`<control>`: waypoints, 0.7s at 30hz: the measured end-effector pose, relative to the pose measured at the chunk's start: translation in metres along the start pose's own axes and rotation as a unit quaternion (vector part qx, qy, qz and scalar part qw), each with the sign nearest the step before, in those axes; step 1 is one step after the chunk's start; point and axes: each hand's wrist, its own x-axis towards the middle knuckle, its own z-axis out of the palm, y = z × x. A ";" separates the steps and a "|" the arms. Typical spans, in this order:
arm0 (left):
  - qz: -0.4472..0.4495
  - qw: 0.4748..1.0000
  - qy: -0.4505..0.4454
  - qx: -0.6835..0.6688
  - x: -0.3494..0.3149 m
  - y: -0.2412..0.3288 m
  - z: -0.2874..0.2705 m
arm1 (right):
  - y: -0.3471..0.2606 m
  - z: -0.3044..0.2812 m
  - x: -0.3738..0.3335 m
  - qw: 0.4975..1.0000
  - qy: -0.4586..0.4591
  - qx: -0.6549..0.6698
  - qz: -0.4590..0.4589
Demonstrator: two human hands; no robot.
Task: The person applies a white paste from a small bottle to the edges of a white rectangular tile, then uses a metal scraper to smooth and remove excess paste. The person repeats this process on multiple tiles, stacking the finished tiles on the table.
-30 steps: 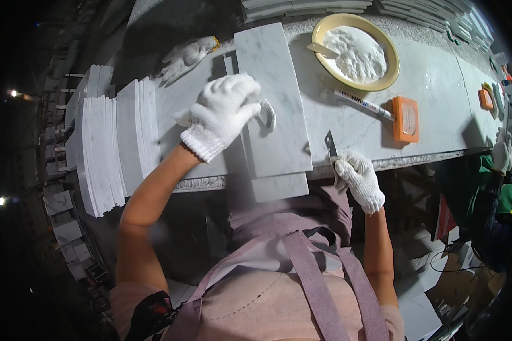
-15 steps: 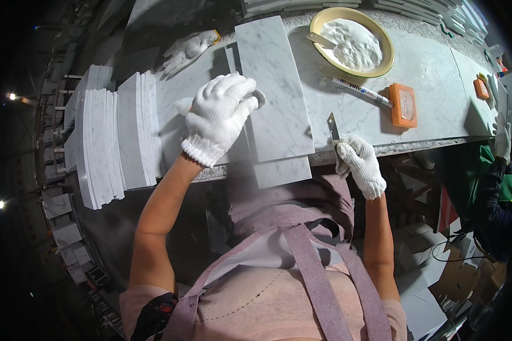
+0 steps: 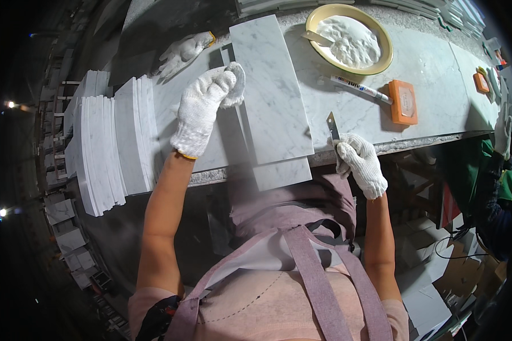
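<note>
My left hand (image 3: pixel 205 105), in a white knit glove, is raised over the left long edge of a grey-veined marble slab (image 3: pixel 270 91). Its fingers are curled round a pale, round-edged pad (image 3: pixel 240 79), mostly hidden by the glove. Another marble piece (image 3: pixel 284 172) juts from under the slab's near end. My right hand (image 3: pixel 362 162), also gloved, is closed on a thin metal blade (image 3: pixel 331 124) with a small hole near its tip. The blade points up and away, right of the slab and above the bench's front edge.
A yellow bowl (image 3: pixel 387 48) of white powder with a spatula (image 3: pixel 317 38) stands at the back. Right of the slab lie a marker pen (image 3: pixel 360 89) and an orange block (image 3: pixel 403 102). Stacked marble strips (image 3: pixel 99 150) and a loose glove (image 3: pixel 182 54) are left. A co-worker's gloved hand (image 3: pixel 502 129) is far right.
My left hand has drawn back leftward off the slab's face and turned, with the pad now tilted up in its fingers. My right hand has stayed nearly still with the blade.
</note>
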 end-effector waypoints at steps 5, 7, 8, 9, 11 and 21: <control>-0.028 0.999 0.020 0.010 -0.005 0.002 -0.003 | -0.004 -0.001 -0.001 1.000 -0.003 -0.004 0.021; 0.024 0.990 0.034 0.132 -0.007 0.003 0.006 | -0.006 -0.003 -0.002 0.999 -0.004 0.002 0.054; 0.074 0.972 0.043 0.217 -0.010 0.003 0.013 | -0.006 -0.003 -0.002 0.999 -0.014 -0.001 0.044; 0.155 0.944 0.037 0.289 -0.014 0.004 0.020 | -0.007 -0.004 -0.002 0.999 -0.014 -0.003 0.045; 0.222 0.820 -0.028 0.526 -0.024 0.007 0.032 | -0.007 -0.005 -0.002 0.999 -0.014 -0.007 0.044; 0.421 0.689 -0.027 0.589 -0.036 0.021 0.049 | 0.000 0.000 0.001 1.000 0.006 -0.002 -0.001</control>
